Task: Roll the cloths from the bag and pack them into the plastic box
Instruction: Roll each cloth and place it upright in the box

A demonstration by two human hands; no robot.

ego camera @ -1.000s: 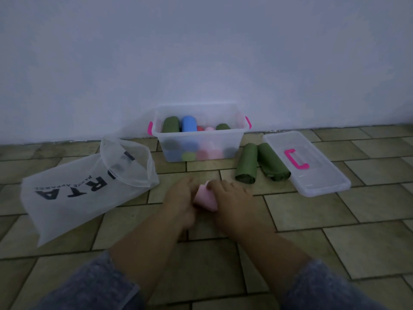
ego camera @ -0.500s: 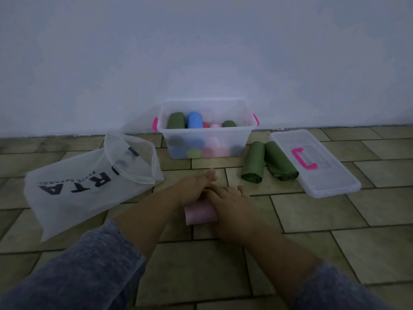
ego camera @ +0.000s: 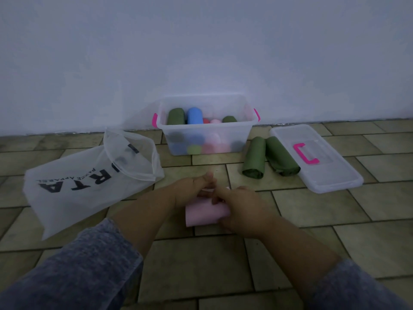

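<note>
Two green rolls (ego camera: 269,157) (unpacked) lie between box (ego camera: 205,139) and lid (ego camera: 330,175).

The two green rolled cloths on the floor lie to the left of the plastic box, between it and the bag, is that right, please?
Not quite: the head view shows the two green rolled cloths lying to the right of the plastic box, between it and the lid, not the bag.

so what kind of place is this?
Probably a home room, with the person working on the floor: bare tiled floor meeting a plain white wall, a clear plastic storage box against it, and an apparel bag lying nearby.
</note>
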